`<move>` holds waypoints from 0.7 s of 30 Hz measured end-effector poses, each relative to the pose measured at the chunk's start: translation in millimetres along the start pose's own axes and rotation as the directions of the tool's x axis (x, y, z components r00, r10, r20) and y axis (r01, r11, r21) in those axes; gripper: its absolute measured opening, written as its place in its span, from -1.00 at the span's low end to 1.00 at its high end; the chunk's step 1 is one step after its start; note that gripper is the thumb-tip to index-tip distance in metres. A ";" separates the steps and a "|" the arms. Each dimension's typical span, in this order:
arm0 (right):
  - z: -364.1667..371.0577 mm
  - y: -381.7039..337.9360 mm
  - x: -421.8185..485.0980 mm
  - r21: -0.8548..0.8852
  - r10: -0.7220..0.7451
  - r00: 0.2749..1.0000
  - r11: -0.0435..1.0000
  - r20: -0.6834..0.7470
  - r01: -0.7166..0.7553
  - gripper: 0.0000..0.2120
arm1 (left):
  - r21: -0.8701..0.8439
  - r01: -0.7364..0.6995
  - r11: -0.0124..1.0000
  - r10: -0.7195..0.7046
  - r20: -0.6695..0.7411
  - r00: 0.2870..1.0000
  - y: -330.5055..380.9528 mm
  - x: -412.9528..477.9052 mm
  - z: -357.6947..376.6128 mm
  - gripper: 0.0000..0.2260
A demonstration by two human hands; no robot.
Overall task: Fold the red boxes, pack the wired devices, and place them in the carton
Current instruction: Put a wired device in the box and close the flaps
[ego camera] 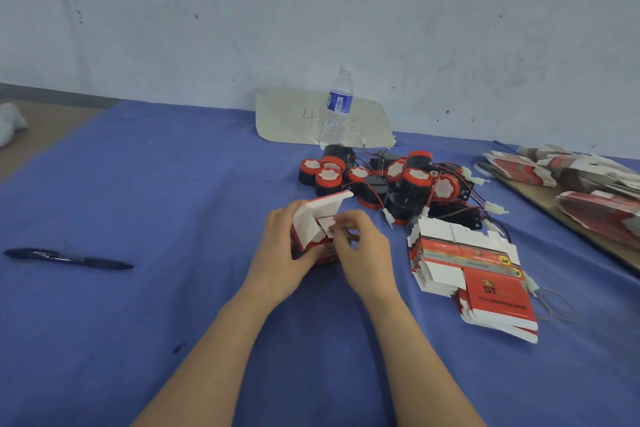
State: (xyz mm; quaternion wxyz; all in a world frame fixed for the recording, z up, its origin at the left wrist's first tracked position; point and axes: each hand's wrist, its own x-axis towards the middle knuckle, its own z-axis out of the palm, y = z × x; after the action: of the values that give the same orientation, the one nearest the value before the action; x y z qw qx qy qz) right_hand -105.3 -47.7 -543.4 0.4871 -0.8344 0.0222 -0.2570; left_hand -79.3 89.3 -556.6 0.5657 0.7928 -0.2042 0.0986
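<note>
While the left grip (277, 253) curls round the half-folded red box (306, 230) held low over the desk (138, 184), the right grip (363, 253) pinches its white flap, with flat boxes (485, 288) to the right and the wired devices (381, 180) heaped beyond.

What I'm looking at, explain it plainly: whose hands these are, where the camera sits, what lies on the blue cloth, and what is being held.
There is no machine here. A person works with bare hands, and the single picture comes from a camera worn on the head, looking forward and down. The left hand grips a half-folded red box, while the fingers of the right hand pinch one of its white flaps. On the blue cloth lie a pile of wired devices, black and red, a stack of flat unfolded boxes, a pen and an upright water bottle. Bundles of flat boxes sit at the far right. No carton shows.
</note>
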 end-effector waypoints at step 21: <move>-24.0 3.3 1.1 0.101 0.029 0.982 0.994 0.187 -0.048 -0.73 | 0.161 -0.134 0.978 0.134 0.013 0.991 3.2 -0.7 -6.9 -0.75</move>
State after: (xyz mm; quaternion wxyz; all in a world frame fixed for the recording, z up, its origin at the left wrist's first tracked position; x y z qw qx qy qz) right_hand -114.4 -69.0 -536.3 0.5353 -0.8273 -0.0207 -0.1694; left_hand -80.9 95.0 -551.8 0.4915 0.8205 -0.2493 0.1518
